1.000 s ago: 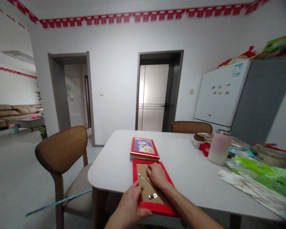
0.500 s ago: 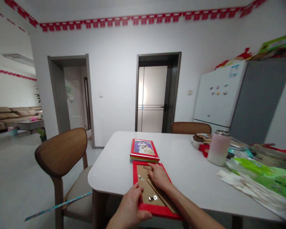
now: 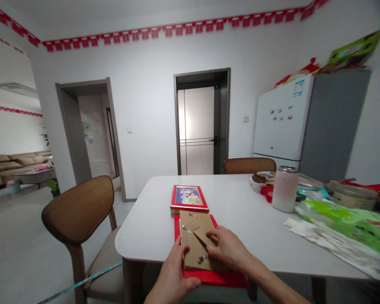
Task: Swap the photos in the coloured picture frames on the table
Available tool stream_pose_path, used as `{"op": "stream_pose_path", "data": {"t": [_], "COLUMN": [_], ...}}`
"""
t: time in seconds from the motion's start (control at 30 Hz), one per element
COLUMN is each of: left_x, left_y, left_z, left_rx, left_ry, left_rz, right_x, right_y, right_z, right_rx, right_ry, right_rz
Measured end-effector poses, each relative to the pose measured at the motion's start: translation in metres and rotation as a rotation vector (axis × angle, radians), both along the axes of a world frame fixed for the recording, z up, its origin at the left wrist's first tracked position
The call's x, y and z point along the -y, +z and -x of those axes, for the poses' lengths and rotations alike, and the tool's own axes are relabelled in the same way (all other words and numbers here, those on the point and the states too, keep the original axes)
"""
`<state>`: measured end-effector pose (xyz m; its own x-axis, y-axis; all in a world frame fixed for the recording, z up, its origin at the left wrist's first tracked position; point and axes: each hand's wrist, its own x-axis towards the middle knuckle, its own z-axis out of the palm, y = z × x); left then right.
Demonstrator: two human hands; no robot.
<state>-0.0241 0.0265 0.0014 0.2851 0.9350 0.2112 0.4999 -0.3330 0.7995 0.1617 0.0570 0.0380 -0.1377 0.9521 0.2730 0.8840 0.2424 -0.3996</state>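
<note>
A red picture frame [image 3: 215, 278] lies face down at the table's near edge. Its brown backing board [image 3: 194, 240], with metal clips and a flap stand, sits raised and shifted over the frame. My left hand [image 3: 174, 272] grips the frame's lower left side, thumb on the red border and fingers at the board's edge. With bent fingers, my right hand [image 3: 226, 249] holds the flap and right side of the backing board. Just beyond lies a stack of frames, topped by a red frame with a photo [image 3: 189, 197].
On the white table [image 3: 145, 223], a pink and white bottle [image 3: 285, 188], a green package [image 3: 342, 217] and white gloves [image 3: 323, 247] lie to the right. One wooden chair [image 3: 80, 211] stands at the left, another [image 3: 250, 165] behind the table.
The backing board has come up out of the frame and shifted. My right hand has moved from the board's top down to its flap and right side. The view has turned slightly right.
</note>
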Motion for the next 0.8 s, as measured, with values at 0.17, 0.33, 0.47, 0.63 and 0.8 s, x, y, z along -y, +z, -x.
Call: {"op": "stream_pose_path", "data": {"t": [0.17,0.33,0.47,0.63,0.8], "left_x": [-0.015,-0.037,-0.046,-0.051,-0.049], "left_y": [0.004,-0.002,-0.005,-0.012,-0.014], "left_z": [0.002,0.047,0.092,0.11,0.11], "left_rx": [0.421,0.733,0.564,0.366,0.088], "left_ry": [0.121,0.302,0.416,0.461,0.562], "left_rz": [-0.017,0.113,0.174,0.166,0.052], "right_x": [0.007,0.008,-0.006,-0.018,-0.016], "right_y": [0.021,0.019,-0.002,-0.028,-0.037], "right_z": [0.024,0.045,0.013,-0.031,-0.031], "right_rx": [-0.067,-0.192,-0.08,0.067,0.073], "right_ry": [0.062,0.178,-0.015,-0.194,-0.241], "right_rz": [-0.039,-0.111,-0.05,0.035,0.093]}}
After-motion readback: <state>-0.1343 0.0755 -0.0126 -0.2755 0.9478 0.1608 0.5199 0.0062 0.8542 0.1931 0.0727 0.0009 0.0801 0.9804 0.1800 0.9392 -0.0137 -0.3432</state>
